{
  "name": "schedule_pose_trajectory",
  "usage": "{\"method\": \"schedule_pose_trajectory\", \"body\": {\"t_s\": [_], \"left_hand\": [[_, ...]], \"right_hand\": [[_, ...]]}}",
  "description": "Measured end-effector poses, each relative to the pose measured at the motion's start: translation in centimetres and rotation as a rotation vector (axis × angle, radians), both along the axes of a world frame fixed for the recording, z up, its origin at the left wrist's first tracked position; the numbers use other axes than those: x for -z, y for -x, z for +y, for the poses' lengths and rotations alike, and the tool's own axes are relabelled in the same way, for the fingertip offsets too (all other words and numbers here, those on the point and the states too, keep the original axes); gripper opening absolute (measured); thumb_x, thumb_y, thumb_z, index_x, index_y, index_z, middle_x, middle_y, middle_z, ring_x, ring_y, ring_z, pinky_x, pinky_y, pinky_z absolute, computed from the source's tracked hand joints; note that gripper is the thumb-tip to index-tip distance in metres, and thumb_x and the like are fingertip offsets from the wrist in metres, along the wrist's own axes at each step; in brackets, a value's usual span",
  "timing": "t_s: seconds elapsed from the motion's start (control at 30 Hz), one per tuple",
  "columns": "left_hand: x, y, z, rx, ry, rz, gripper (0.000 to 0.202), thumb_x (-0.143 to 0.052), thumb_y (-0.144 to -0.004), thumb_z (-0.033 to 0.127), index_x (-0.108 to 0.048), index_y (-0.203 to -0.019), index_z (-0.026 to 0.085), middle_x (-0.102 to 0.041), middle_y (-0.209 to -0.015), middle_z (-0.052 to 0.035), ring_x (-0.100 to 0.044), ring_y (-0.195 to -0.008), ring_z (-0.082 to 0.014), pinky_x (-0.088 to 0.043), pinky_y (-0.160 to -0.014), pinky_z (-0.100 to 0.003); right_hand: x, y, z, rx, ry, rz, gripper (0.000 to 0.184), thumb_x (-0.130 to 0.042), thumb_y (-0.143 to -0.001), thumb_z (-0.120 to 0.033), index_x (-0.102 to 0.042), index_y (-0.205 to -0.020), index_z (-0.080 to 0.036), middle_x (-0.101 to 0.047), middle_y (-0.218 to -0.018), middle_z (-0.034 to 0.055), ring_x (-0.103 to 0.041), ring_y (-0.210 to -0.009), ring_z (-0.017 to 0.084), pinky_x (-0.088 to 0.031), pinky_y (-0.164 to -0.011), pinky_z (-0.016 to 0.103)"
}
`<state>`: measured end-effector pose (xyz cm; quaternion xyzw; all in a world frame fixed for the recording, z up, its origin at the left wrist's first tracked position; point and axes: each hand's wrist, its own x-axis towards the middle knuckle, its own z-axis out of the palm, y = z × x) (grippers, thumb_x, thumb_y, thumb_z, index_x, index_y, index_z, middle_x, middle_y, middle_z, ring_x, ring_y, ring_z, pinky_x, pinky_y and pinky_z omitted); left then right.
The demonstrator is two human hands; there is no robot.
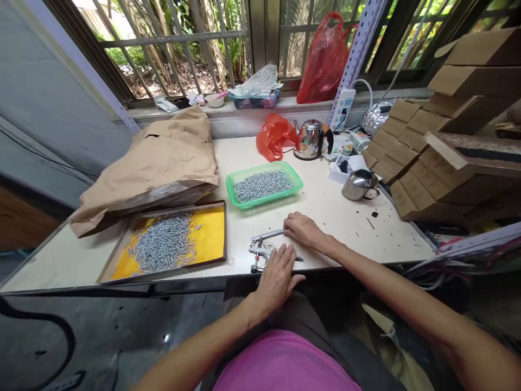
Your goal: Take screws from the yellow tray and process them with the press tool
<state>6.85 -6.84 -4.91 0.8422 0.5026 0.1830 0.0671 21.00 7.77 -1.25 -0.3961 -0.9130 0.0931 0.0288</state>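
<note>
A small metal hand press tool (pixel 261 250) lies near the table's front edge. My left hand (pixel 279 273) rests flat beside it, fingers stretched out and touching its lower part. My right hand (pixel 303 228) lies over the tool's upper handle, fingers curled on it. Behind the tool stands a green plastic basket (pixel 232 191) filled with small metal screws. To the left lies a dark-framed tray with a yellow bottom (pixel 211 231) holding a heap of the same screws (pixel 165 241).
A brown paper sack (pixel 163 157) lies at the back left. A steel kettle (pixel 309 139), a red bag (pixel 274 136) and a small steel pot (pixel 360 184) stand behind. Stacked cardboard boxes (pixel 439 152) fill the right side.
</note>
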Motion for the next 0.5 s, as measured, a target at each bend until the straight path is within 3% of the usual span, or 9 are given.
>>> {"method": "schedule_pose_trajectory", "body": {"t_s": [0.1,0.23,0.33,0.4,0.5], "left_hand": [[-0.4,0.2,-0.2,0.017,0.044,-0.035,0.054,-0.052,-0.091,0.044,-0.043,-0.135,0.014,-0.047,-0.142,-0.0158,-0.037,-0.136,-0.0296,-0.033,-0.112,-0.050],[-0.7,0.8,-0.1,0.051,0.056,-0.053,0.059,-0.054,-0.088,0.049,-0.042,-0.137,0.017,-0.043,-0.144,-0.0170,-0.031,-0.139,-0.0323,-0.029,-0.112,-0.054],[-0.3,0.8,-0.4,0.074,0.081,-0.062,0.060,-0.056,-0.086,0.051,-0.044,-0.136,0.020,-0.044,-0.142,-0.0171,-0.035,-0.136,-0.0346,-0.031,-0.109,-0.055],[0.2,0.7,-0.6,0.069,0.134,-0.075,0.057,-0.056,-0.086,0.049,-0.046,-0.134,0.019,-0.050,-0.136,-0.0166,-0.045,-0.129,-0.0344,-0.037,-0.105,-0.053],[0.8,0.7,-1.0,0.054,0.192,-0.091,0.060,-0.057,-0.086,0.048,-0.045,-0.135,0.017,-0.052,-0.134,-0.0173,-0.048,-0.125,-0.0361,-0.039,-0.103,-0.054]], "right_hand": [[-0.1,1.3,0.4,0.039,-0.076,-0.059,0.016,-0.056,-0.092,-0.030,-0.066,-0.089,-0.018,-0.063,-0.096,0.0077,-0.052,-0.097,0.022,-0.036,-0.083,0.035],[-1.0,3.3,-0.2,0.048,-0.110,-0.076,0.016,-0.054,-0.092,-0.026,-0.066,-0.097,-0.018,-0.061,-0.099,0.0085,-0.050,-0.095,0.022,-0.036,-0.079,0.034],[-1.8,5.7,-2.4,-0.247,-0.085,-0.041,0.016,-0.057,-0.090,-0.026,-0.067,-0.102,-0.023,-0.059,-0.102,0.0066,-0.047,-0.095,0.021,-0.037,-0.076,0.031],[-2.1,7.3,-4.0,-0.470,-0.079,-0.037,0.011,-0.059,-0.089,-0.026,-0.069,-0.093,-0.024,-0.059,-0.098,0.0057,-0.045,-0.094,0.022,-0.037,-0.076,0.031],[-1.8,9.1,-5.6,-0.599,-0.133,-0.036,0.013,-0.058,-0.088,-0.020,-0.066,-0.078,-0.019,-0.060,-0.093,0.0069,-0.046,-0.094,0.022,-0.038,-0.077,0.033]]}}
